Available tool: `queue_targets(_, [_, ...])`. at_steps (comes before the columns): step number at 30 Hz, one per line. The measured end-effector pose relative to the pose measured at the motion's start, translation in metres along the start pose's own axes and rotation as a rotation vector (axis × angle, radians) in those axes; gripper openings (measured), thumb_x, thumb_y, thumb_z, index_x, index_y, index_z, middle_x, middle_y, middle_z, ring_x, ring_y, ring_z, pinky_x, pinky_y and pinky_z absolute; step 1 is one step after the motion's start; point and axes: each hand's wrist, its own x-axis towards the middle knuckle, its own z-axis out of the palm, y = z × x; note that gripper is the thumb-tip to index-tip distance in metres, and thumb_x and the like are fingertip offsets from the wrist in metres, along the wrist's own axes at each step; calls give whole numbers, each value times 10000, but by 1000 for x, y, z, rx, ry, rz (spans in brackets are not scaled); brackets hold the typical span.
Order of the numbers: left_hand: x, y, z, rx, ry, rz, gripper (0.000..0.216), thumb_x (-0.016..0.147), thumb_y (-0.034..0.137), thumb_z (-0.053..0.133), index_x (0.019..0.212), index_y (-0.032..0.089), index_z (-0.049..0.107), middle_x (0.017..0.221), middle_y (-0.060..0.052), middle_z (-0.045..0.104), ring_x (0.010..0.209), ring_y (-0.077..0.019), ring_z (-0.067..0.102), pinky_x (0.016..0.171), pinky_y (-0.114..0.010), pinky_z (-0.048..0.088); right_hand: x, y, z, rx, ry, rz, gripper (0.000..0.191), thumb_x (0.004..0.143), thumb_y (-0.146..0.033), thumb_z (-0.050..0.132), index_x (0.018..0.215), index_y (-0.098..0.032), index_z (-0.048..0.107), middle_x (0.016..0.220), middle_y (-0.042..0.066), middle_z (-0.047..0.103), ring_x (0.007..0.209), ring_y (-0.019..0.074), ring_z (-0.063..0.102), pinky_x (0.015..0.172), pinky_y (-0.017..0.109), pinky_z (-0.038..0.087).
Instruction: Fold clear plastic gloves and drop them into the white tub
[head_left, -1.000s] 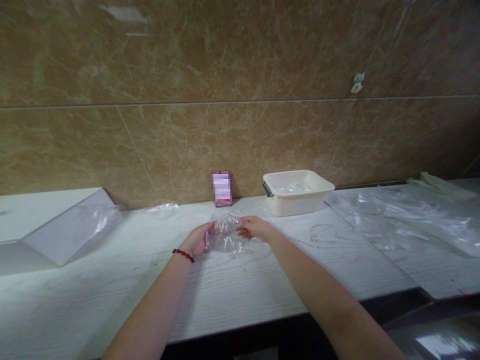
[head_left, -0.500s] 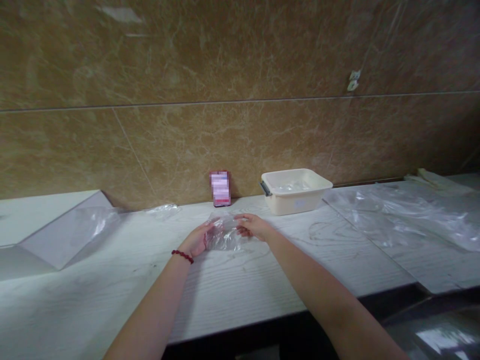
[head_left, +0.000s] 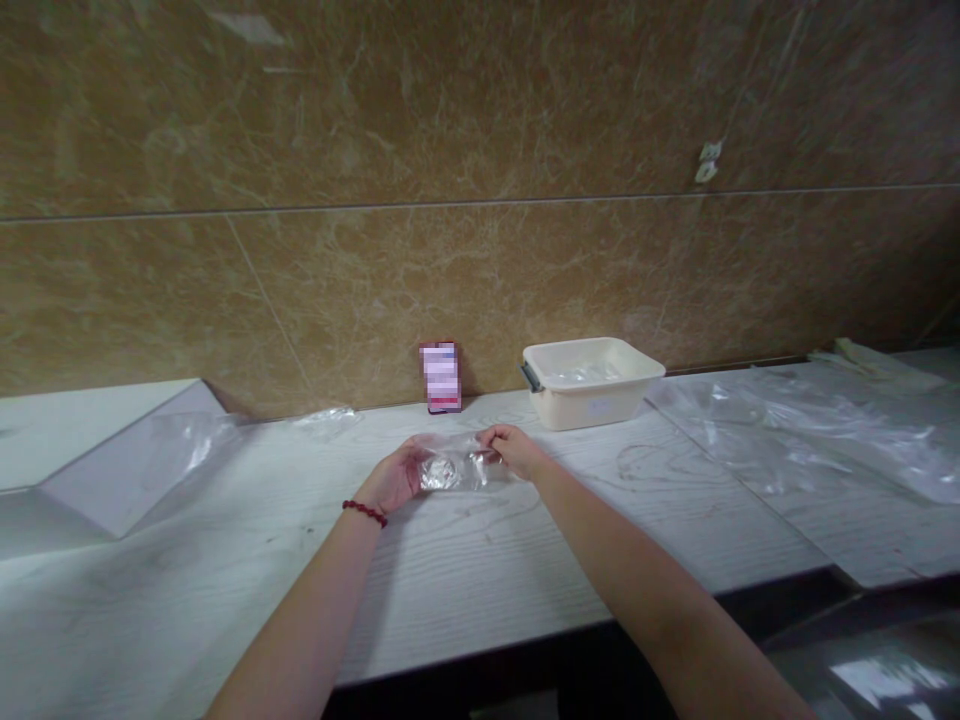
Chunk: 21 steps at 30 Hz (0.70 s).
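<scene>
Brown marble wall (head_left: 480, 130) rises behind a white wood-grain counter (head_left: 465, 570). Two bare forearms stretch forward over it. Left hand (head_left: 394, 478), with one red bead bracelet (head_left: 365, 512) at the wrist, and right hand (head_left: 517, 452) each pinch an end of one small clear plastic bag (head_left: 454, 468), held taut between them just above the counter's middle. One cream plastic tub (head_left: 592, 382) and one small pink box (head_left: 441, 377) stand against the wall beyond.

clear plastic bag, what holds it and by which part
Both hands hold the clear plastic bag: left hand at its left end, right hand at its right end.
</scene>
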Motion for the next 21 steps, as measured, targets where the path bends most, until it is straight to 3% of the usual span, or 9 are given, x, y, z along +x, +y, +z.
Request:
queue_targets(6, [-3, 5, 4, -20, -9, 10, 249, 773, 252, 417, 991, 177, 510, 747, -37, 608, 639, -147, 590, 624, -295, 475, 0, 1, -1, -21, -7, -36, 93, 550, -99, 413, 489, -149, 462, 602, -28, 496, 540, 62, 447, 486, 171, 376])
queue_targets(12, [2, -2, 0, 143, 42, -30, 335, 710, 72, 475, 1013, 213, 471, 732, -6, 587, 596, -115, 579, 552, -245, 480, 1, 3, -1, -79, 32, -33, 100, 550, -100, 393, 516, -155, 469, 599, -30, 490, 528, 59, 434, 473, 161, 347])
queue_targets(18, [4, -6, -3, 181, 63, -87, 251, 670, -26, 449, 845, 108, 566, 683, -48, 596, 564, -97, 569, 538, -197, 474, 2, 6, -1, -183, 66, -38, 105, 560, -118, 400, 534, -158, 493, 629, -25, 527, 503, 52, 416, 447, 155, 323])
queue_targets(21, [6, -7, -6, 191, 76, -105, 277, 671, -47, 419, 858, 71, 586, 679, -69, 609, 548, -90, 566, 532, -181, 467, 3, 8, 0, -214, 75, -6, 87, 576, -147, 422, 566, -161, 507, 604, -32, 513, 448, 41, 390, 415, 155, 304])
